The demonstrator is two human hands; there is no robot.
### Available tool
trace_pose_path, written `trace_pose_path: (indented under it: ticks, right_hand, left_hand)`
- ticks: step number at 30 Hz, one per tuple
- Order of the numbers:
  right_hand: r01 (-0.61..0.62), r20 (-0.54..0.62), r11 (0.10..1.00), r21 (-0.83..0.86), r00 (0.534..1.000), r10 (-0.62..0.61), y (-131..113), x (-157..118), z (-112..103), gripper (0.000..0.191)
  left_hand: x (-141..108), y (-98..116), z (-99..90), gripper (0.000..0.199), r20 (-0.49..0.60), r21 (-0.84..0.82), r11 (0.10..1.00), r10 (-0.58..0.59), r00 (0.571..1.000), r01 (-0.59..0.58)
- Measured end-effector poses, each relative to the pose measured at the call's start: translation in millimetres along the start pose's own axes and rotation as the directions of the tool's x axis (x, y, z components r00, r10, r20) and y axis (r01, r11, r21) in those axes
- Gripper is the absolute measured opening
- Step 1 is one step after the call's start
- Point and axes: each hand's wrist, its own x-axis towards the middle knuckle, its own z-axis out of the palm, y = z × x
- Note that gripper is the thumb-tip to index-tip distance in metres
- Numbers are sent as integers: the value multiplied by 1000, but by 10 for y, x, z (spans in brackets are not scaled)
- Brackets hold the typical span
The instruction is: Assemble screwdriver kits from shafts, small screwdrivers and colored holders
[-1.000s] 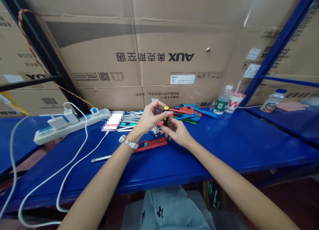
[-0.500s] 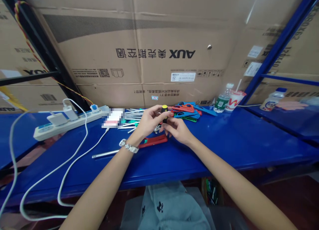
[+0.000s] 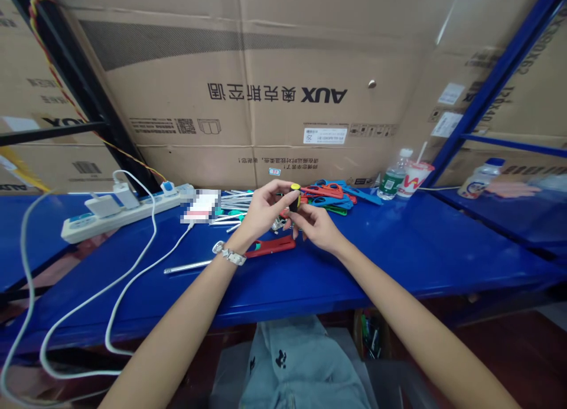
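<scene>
My left hand [image 3: 266,211] is closed round the black handle of a yellow-topped screwdriver [image 3: 295,197], held upright above the blue table. Just right of it, my right hand [image 3: 319,227] is closed, its fingertips pinched together below the handle; what they hold is too small to make out. Under the hands lies a red plastic piece [image 3: 274,246] with a metal rod [image 3: 188,267] to its left. Behind them are red and blue plastic pieces [image 3: 330,191] in a pile, and several metal rods [image 3: 237,201] with green parts.
A white power strip [image 3: 128,213] with plugs and cables is on the left, near a blurred phone-like object [image 3: 201,206]. At the back right stand a water bottle [image 3: 392,181], a red-white cup [image 3: 415,179] and a blue-capped bottle [image 3: 482,178]. Cardboard [image 3: 274,54] rises behind.
The screwdriver and both hands have shifted very slightly; the grip looks the same. The whole view has moved a little.
</scene>
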Motion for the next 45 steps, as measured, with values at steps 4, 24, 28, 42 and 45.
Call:
trace_pose_path:
  ticks: [4,24,28,42,45]
  right_hand:
    - [45,-161,999,-23,986,-48,71,35,107,39]
    - [-6,-174,1000,25,985,10,29,87,80,50]
    - [15,-83,1000,8,996,-14,-43,52,20,44]
    - [30,-48,999,-12,998,-30,-60,53,7,43]
    - [34,-19,999,-38,999,-35,-56,37,-7,41]
  left_hand:
    - [37,-75,71,37,-129,16,998,67,989,-66]
    - [-12,13,141,37,-125,110,993,62,990,-49]
    - [-30,47,86,45,20,51,999,-20,1000,19]
    - [-23,42,66,41,19,133,990,41,999,-43]
    - [-7,21,65,38,13,141,989,35,999,-37]
